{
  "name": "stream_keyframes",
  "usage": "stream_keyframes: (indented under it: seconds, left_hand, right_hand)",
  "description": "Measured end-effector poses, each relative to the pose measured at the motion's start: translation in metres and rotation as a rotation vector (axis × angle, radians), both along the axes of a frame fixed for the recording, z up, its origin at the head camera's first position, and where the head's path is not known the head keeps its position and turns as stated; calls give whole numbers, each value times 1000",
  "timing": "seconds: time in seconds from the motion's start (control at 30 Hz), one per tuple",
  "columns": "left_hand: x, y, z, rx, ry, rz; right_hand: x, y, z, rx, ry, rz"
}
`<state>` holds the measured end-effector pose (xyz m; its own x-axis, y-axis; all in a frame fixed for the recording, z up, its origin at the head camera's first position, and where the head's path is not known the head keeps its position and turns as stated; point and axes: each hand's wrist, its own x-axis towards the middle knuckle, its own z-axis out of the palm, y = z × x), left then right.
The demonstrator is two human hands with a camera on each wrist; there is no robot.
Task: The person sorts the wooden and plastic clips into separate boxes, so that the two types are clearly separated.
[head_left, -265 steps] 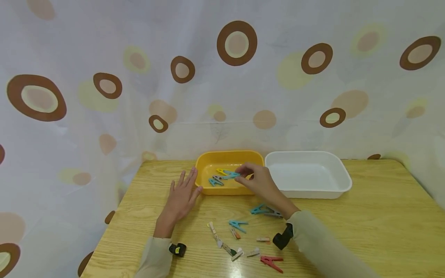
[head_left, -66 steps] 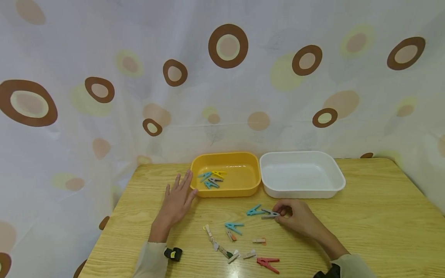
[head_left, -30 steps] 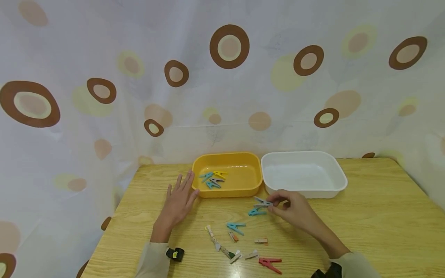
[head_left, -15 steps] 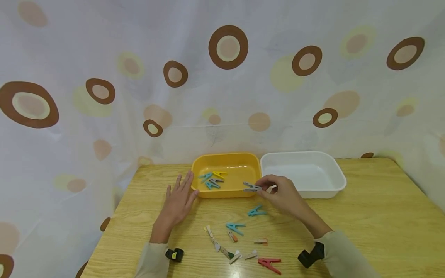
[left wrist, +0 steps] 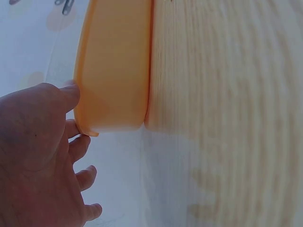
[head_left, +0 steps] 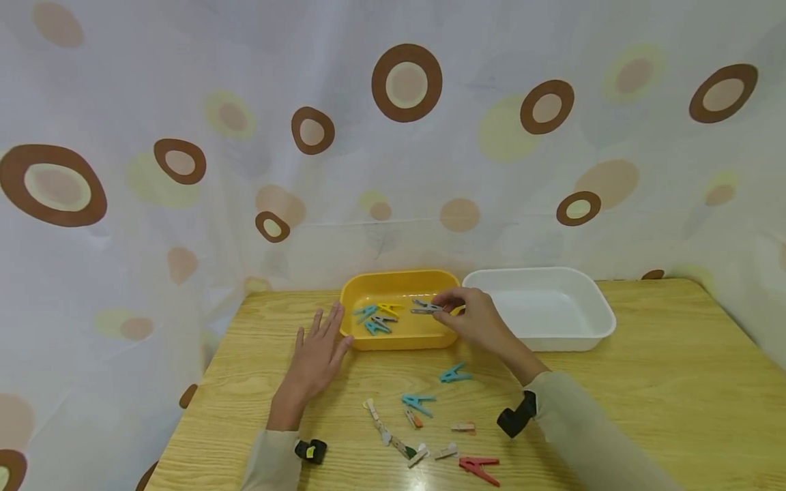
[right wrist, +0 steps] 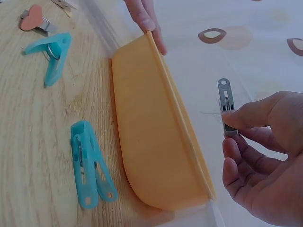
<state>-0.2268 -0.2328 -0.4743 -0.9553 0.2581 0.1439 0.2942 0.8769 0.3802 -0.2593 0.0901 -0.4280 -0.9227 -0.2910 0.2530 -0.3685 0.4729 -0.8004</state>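
My right hand (head_left: 475, 319) pinches a grey clothespin (head_left: 425, 307) between thumb and fingers, above the right part of the yellow tray (head_left: 405, 342). In the right wrist view that clothespin (right wrist: 226, 106) points upward past the thumb. Inside the tray lie a yellow clothespin (head_left: 389, 309), two blue ones and another grey clothespin (head_left: 385, 319), grouped at the left. My left hand (head_left: 316, 358) rests at the tray's left end with fingers spread. The left wrist view shows the thumb and fingertips of this hand (left wrist: 47, 137) touching the tray's rim.
A white tray (head_left: 540, 343) stands against the yellow one's right side. Nearer on the wooden table lie two blue clothespins (head_left: 454, 373), a red clothespin (head_left: 479, 469) and several small wooden clothespins (head_left: 446, 451). A patterned curtain (head_left: 344, 252) hangs behind.
My right hand has released a blue clothespin in the yellow tray, picked the grey clothespin off the table and carried it left over the tray. The left hand stays at the tray's end.
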Motion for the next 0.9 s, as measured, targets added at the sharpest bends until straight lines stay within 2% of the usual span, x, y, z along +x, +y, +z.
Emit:
stream_keyframes:
  seconds: [0.23, 0.43, 0.57, 0.9]
  left_hand:
    - [-1, 1, -1, 0, 6, -1]
    - [-1, 0, -1, 4, 3, 2]
    - [-2, -1, -1, 3, 9, 6]
    - [-2, -1, -2, -8, 14, 4]
  right_hand:
    - [-15, -13, -3, 11, 30, -7]
    - [-27, -26, -1, 11, -19, -36]
    - [-37, -34, -2, 10, -21, -36]
    - [-59, -52, -11, 8, -78, -68]
